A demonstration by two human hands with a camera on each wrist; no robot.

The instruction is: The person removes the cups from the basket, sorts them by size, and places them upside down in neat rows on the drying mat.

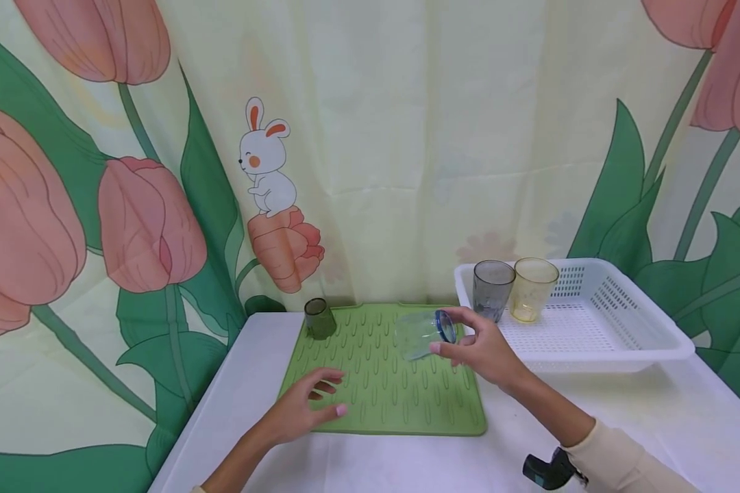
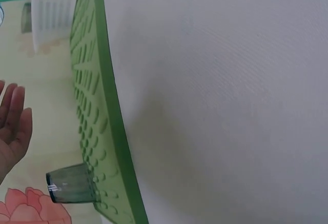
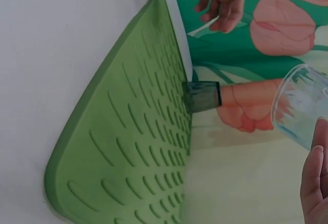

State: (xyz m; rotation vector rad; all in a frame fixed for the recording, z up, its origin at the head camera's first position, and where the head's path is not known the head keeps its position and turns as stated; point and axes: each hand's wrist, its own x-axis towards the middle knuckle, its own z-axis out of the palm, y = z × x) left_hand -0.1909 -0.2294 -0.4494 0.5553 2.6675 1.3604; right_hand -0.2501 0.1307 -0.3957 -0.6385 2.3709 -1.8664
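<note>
My right hand (image 1: 484,349) holds a clear glass (image 1: 414,335) by its blue-ringed end, thumb on the near side and fingers behind. The glass lies on its side in the air over a green ribbed mat (image 1: 401,404), its other end pointing left. In the right wrist view, the clear glass (image 3: 302,103) shows at the right edge beside the fingertips. Above the mat's front left part, my left hand (image 1: 299,411) hovers with loosely bent fingers, touching nothing. A dark green glass (image 1: 320,320) stands on the mat's back left corner; it also appears in the left wrist view.
A white plastic basket (image 1: 641,352) sits to the right of the mat. At its left end stand a grey glass (image 1: 492,293) and a yellow glass (image 1: 532,293). White cloth (image 1: 370,465) covers the table, and a printed curtain (image 1: 395,137) hangs behind. A black device (image 1: 549,471) is at the right sleeve.
</note>
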